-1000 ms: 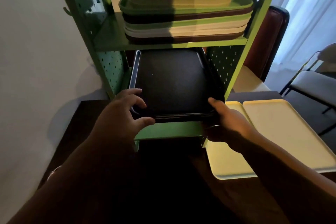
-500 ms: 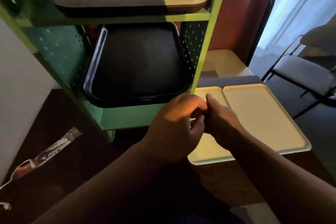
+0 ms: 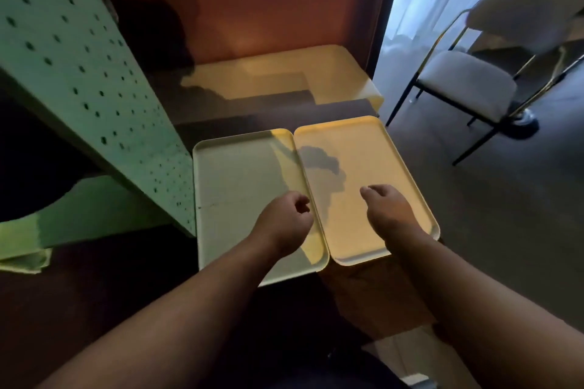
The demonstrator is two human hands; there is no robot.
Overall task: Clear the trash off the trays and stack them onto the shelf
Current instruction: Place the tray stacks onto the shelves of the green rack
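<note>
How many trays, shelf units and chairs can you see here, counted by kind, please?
Pale yellow trays on the table: 2, a left tray and a right tray
Green perforated shelf: 1
Chair: 1
Total: 4

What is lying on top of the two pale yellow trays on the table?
Nothing shows on either pale yellow tray, left or right; only shadows. The left hand and right hand cover small patches, hiding what lies beneath.

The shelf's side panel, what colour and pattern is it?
Light green with rows of small round holes, on the shelf's side panel, seen in the head view.
</note>
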